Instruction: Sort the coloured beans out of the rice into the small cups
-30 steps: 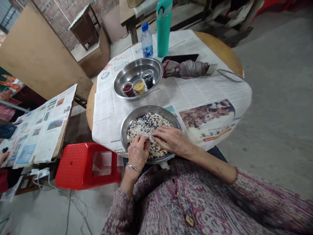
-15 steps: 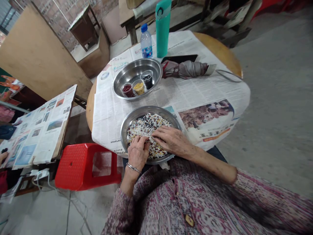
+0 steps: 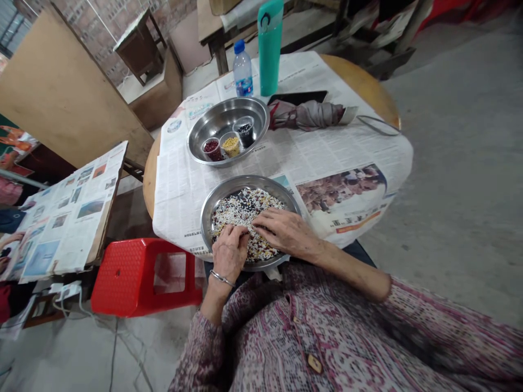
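Round table (image 3: 359, 81), newspaper-covered. Steel plate (image 3: 249, 182) at its near edge holds mixed beans (image 3: 241, 212). Left hand (image 3: 230, 256) curled into the beans, any grip unclear; right hand (image 3: 286, 231) open, resting on them. Behind the plate, steel bowl (image 3: 229, 111) with three cups (image 3: 231, 146).

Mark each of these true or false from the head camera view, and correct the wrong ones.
1. The left hand wears a metal bangle. True.
2. Both hands are over mixed grains in a steel pan. True.
3. The three small cups stand directly on the newspaper. False: they stand inside a steel basin.
4. The right hand is gripping a water bottle. False: it lies open over the grains.
5. A folded umbrella lies on the newspaper. True.
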The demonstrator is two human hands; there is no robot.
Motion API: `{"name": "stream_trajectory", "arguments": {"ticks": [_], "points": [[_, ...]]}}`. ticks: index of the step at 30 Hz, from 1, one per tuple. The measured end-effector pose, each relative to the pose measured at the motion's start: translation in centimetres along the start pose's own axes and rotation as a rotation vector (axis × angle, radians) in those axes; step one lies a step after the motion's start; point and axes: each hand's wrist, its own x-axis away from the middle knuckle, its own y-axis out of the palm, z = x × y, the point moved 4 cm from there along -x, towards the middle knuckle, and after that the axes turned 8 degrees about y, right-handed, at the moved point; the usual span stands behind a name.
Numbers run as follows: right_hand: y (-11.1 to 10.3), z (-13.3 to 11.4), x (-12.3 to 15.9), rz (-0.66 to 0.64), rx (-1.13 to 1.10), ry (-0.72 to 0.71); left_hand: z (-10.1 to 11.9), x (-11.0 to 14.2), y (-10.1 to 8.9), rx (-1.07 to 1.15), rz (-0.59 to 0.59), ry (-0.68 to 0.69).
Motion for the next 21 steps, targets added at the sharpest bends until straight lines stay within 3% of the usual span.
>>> {"name": "stream_trajectory", "arguments": {"ticks": [8,17,21], "points": [[-0.18,-0.12,-0.01,-0.001,-0.001,0.002,0.01,0.07,0.02,0.022,0.011,-0.001],[-0.35,0.48,-0.11,0.074,-0.175,0.029,-0.57,0.06,0.09,0.064,0.047,0.007],[-0.61,-0.18,-0.08,-0.082,-0.196,-0.058,-0.61,0.03,0.09,0.077,0.063,0.016]]}}
